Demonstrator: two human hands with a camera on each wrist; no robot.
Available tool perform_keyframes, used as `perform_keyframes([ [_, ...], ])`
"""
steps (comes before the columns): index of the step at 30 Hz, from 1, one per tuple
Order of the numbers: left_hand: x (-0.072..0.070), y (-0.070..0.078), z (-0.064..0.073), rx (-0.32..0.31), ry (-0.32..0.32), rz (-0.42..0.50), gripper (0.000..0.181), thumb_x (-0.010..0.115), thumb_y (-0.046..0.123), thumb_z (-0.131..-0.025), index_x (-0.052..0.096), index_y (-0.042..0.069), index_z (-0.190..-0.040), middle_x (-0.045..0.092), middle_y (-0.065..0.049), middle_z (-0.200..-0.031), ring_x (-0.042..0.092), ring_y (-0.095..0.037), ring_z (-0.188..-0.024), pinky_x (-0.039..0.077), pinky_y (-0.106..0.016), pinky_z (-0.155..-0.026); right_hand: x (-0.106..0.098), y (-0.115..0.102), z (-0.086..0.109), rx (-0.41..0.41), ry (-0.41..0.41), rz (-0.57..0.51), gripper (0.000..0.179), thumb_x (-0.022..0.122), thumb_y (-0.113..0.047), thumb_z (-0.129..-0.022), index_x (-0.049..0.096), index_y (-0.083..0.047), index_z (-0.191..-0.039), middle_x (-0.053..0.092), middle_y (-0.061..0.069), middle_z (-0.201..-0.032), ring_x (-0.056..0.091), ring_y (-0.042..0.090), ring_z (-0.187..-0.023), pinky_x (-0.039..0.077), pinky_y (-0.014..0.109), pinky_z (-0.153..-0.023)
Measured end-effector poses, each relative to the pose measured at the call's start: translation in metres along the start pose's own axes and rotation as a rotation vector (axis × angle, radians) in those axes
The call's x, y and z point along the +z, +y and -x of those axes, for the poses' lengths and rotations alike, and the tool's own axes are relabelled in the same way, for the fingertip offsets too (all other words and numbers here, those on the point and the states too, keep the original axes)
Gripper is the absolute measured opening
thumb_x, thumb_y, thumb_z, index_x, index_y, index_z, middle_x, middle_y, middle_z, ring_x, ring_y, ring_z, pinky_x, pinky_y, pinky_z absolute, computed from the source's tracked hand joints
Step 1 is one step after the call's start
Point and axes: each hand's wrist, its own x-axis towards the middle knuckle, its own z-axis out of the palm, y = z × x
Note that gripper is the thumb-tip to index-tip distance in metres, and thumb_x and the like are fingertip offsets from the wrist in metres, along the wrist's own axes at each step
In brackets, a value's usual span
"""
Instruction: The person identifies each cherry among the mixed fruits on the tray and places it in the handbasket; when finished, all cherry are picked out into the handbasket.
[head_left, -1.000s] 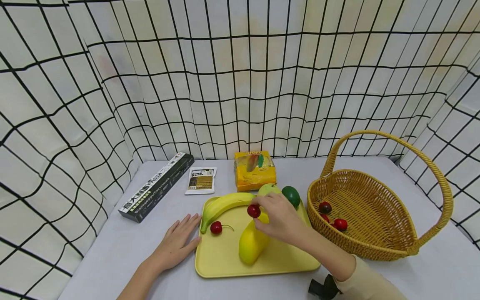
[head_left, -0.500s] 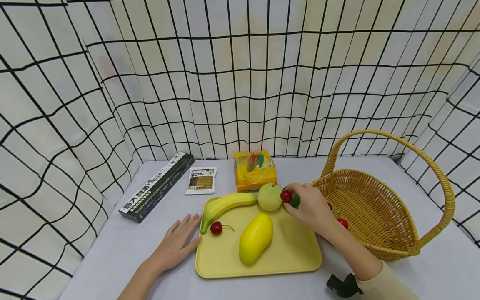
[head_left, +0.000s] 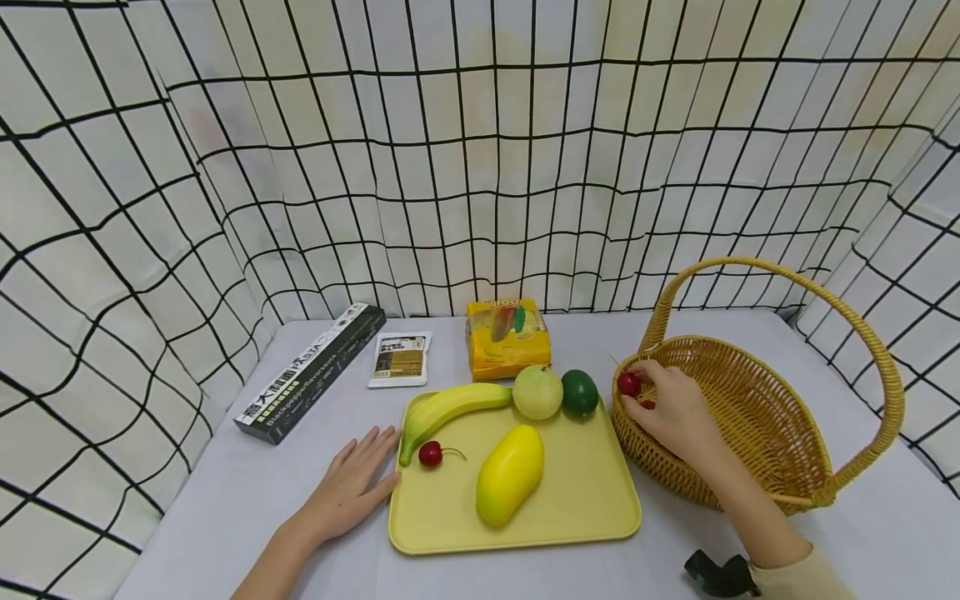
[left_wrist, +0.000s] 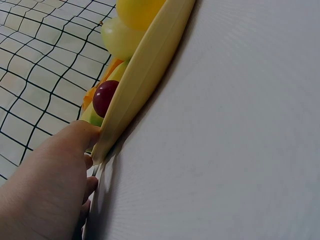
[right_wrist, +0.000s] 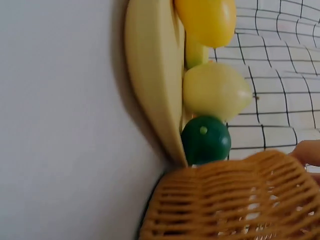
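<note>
My right hand (head_left: 675,417) pinches a dark red cherry (head_left: 628,384) by the left rim of the wicker basket (head_left: 772,417). More red shows below its fingers; the hand hides the other cherries inside. Fingers spread, my left hand (head_left: 352,487) lies on the table with its fingertips at the left edge of the yellow tray (head_left: 585,500). On that tray are a banana (head_left: 457,405), a stemmed cherry (head_left: 431,454), a yellow mango (head_left: 512,475), a pale green round fruit (head_left: 537,392) and a dark green fruit (head_left: 580,392). In the left wrist view, the thumb (left_wrist: 82,134) touches the tray's rim.
Behind the tray stand a yellow packet (head_left: 508,340) and a small white-and-brown sachet (head_left: 400,359). A long black pasta box (head_left: 311,373) lies at the back left. The basket's tall handle (head_left: 847,308) arches over it. Black-gridded white cloth (head_left: 525,167) walls the table.
My right hand has carried the cherry rightward from above the mango, past the dark green fruit, to the basket's left side. The left hand has stayed in place.
</note>
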Motion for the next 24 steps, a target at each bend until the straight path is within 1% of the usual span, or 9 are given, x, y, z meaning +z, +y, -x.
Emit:
perform_keyframes([
  [6,0.000,0.001,0.000,0.004,0.007,-0.002,0.060,0.048,0.041,-0.093,0.034,0.009,-0.142,0.034,-0.009,-0.145,0.023,-0.031,-0.135,0.010,-0.051,-0.108,-0.001,0.018,0.005,0.091,-0.076,0.036,0.039,0.071,-0.015,-0.076,0.057,0.000,-0.109,0.064,0.015,-0.092,0.058,0.029,-0.079,0.050,0.040,-0.060],
  [10,-0.001,0.001,0.000,0.000,-0.001,0.001,0.061,0.048,0.041,-0.093,0.033,0.010,-0.142,0.033,-0.008,-0.146,0.022,-0.030,-0.135,0.010,-0.050,-0.108,-0.002,0.024,0.007,0.117,-0.146,0.056,0.037,0.070,-0.016,-0.077,0.057,0.000,-0.108,0.064,0.014,-0.090,0.058,0.031,-0.081,0.050,0.043,-0.062],
  [15,-0.002,0.002,0.000,0.003,0.004,0.000,0.060,0.048,0.041,-0.093,0.033,0.009,-0.142,0.033,-0.008,-0.145,0.022,-0.030,-0.135,0.010,-0.051,-0.108,0.002,0.028,0.005,0.120,-0.242,0.068,0.033,0.069,-0.018,-0.079,0.060,-0.004,-0.107,0.064,0.010,-0.087,0.059,0.030,-0.081,0.051,0.043,-0.061],
  [18,-0.002,0.002,0.000,0.004,0.004,0.002,0.060,0.048,0.040,-0.093,0.033,0.009,-0.142,0.033,-0.009,-0.145,0.022,-0.030,-0.135,0.010,-0.051,-0.108,0.006,0.029,0.003,0.105,-0.270,0.085,0.034,0.070,-0.020,-0.079,0.061,-0.004,-0.108,0.064,0.010,-0.088,0.060,0.029,-0.082,0.051,0.044,-0.063],
  [24,-0.002,0.002,0.001,0.005,0.002,-0.005,0.060,0.047,0.041,-0.093,0.033,0.009,-0.142,0.033,-0.008,-0.145,0.023,-0.030,-0.135,0.010,-0.050,-0.108,0.011,0.026,0.001,0.070,-0.315,0.132,0.035,0.072,-0.017,-0.078,0.061,-0.001,-0.107,0.064,0.012,-0.087,0.060,0.029,-0.080,0.052,0.043,-0.064],
])
